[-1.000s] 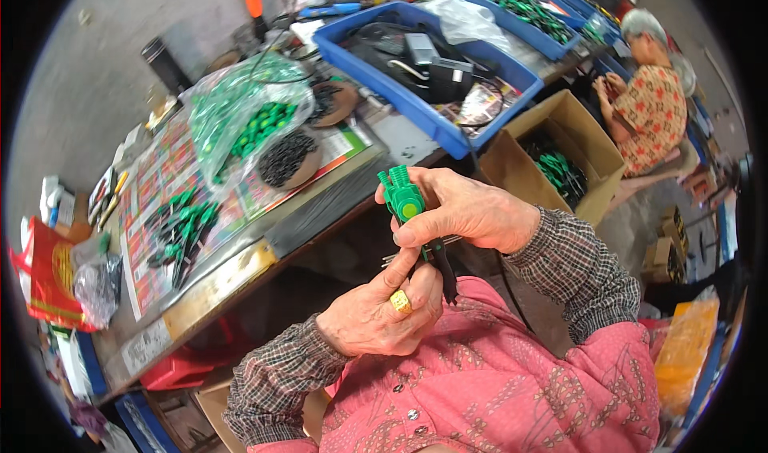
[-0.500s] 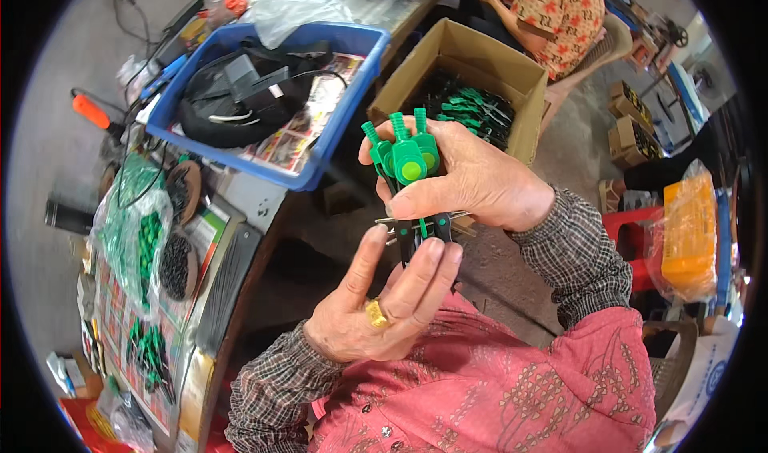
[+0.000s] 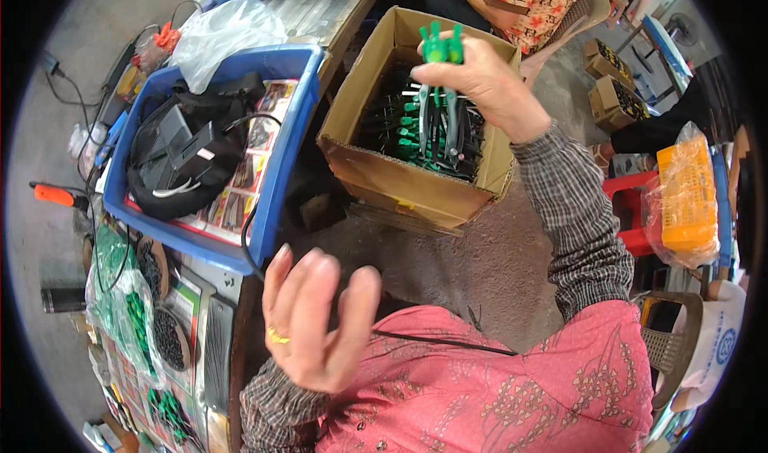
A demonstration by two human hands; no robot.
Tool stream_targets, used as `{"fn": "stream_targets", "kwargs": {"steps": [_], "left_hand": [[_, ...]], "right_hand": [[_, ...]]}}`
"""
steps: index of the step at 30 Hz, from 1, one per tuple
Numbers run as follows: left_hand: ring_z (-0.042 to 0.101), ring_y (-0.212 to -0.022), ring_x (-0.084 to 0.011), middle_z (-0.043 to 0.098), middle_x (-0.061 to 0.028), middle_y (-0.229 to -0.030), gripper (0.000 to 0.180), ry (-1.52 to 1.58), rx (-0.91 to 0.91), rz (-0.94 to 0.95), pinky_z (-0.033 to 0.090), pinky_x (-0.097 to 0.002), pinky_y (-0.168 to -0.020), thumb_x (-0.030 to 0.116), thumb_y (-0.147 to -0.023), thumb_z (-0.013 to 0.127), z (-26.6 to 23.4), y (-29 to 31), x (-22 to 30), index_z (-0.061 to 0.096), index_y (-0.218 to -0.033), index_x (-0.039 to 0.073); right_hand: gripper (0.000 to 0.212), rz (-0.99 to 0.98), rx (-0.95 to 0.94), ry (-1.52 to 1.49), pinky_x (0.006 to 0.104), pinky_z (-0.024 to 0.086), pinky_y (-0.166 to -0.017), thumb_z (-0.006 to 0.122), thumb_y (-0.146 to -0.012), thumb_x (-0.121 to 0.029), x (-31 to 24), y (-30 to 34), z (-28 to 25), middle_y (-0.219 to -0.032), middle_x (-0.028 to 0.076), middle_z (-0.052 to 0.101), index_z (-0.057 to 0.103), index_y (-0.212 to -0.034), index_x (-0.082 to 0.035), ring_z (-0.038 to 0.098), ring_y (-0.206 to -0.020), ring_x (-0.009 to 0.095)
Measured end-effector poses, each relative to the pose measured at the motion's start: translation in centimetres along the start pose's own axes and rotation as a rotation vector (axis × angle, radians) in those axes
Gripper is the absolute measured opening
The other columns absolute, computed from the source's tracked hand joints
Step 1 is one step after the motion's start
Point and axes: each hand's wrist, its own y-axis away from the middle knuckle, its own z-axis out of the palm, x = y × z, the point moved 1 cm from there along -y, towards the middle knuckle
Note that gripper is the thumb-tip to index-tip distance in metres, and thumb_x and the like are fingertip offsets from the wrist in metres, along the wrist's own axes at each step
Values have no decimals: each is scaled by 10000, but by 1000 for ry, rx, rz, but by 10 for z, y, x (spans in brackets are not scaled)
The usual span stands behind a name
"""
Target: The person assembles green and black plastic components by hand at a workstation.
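Observation:
My right hand (image 3: 492, 81) grips a small bunch of drawing compasses (image 3: 441, 49) by their green heads. Their dark legs hang down over the cardboard box (image 3: 404, 195). Inside that box lie many more green-and-black compasses (image 3: 388, 129), partly hidden by the held ones. My left hand (image 3: 320, 325), with a gold ring on one finger, is raised in front of my pink top near the table's edge. Its fingers are apart and curled a little, slightly blurred, and it holds nothing.
At the left, a blue plastic bin (image 3: 292, 145) holds a black bag and dark devices. Green parts in a clear bag (image 3: 132, 309) and bowls of small black parts (image 3: 170, 337) sit on the table. Another person (image 3: 524, 5) sits beyond the box. An orange crate (image 3: 686, 201) stands at right.
My right hand has carried the compasses away from my body, up over the box. The left hand has come off them and moved left and down. My view has shifted as well.

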Motion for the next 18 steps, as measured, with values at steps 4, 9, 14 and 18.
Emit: {"fn": "stream_targets", "kwargs": {"steps": [4,9,14,18], "left_hand": [[590,-1036,-421,516,-269,-1224,338,4,-105,-148,552,-520,-864,-87,-765,538,-7,33,-7,670,-1069,-22],[615,-1016,-412,532,-323,-1153,238,-158,14,-213,547,-475,-846,-100,-847,507,-21,56,-7,604,-1064,-120],[645,-948,-390,497,-294,-1191,203,-103,-37,-76,594,-388,-777,-17,-886,597,-29,53,-31,623,-1071,-95],[657,-932,-364,509,-292,-1162,206,-32,8,-185,591,-377,-790,-76,-867,588,-17,56,-38,622,-1068,-106]], "right_hand": [[496,-65,15,615,338,488,-749,792,-717,-259,97,-29,-22,-880,83,609,545,-1064,-5,608,-828,211],[600,239,-293,988,456,488,-814,789,-685,-255,178,-34,-19,-986,234,632,501,-1136,15,613,-963,401],[674,470,-641,1092,439,504,-890,854,-640,-256,216,-19,-2,-1063,222,645,535,-1166,18,608,-1055,383],[629,463,-743,951,435,521,-830,877,-614,-265,244,-9,10,-1063,184,657,576,-1101,-5,626,-1044,327]]}}
